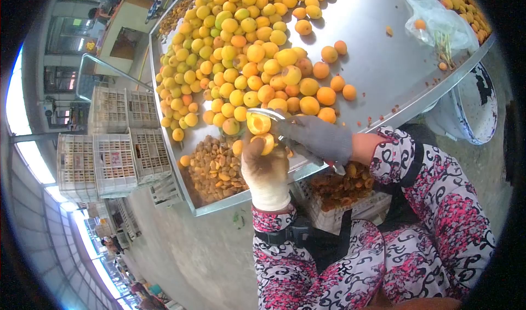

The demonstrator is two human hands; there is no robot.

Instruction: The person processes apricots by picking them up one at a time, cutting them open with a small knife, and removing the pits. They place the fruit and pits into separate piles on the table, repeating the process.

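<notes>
The left hand (pixel 267 170), in a pale glove, is closed around a halved apricot (pixel 266 142), its cut face showing just above the fingertips. Directly above that grip a second apricot half (pixel 258 123) sits against a knife blade (pixel 267 113), which the right hand (pixel 318 138), in a grey glove, holds in a closed fist; the two hands touch over the near edge of a metal table (pixel 378 69). Beyond the hands lies a big heap of whole apricots (pixel 241 52). Just left of the left hand, on the table, is a pile of pits (pixel 216 167). Below the right hand stands a white crate (pixel 339 208) with dark fruit pieces. Farther right, a plastic bag (pixel 441 22) lies on the table, and stacked crates (pixel 112 156) stand well to the left.
</notes>
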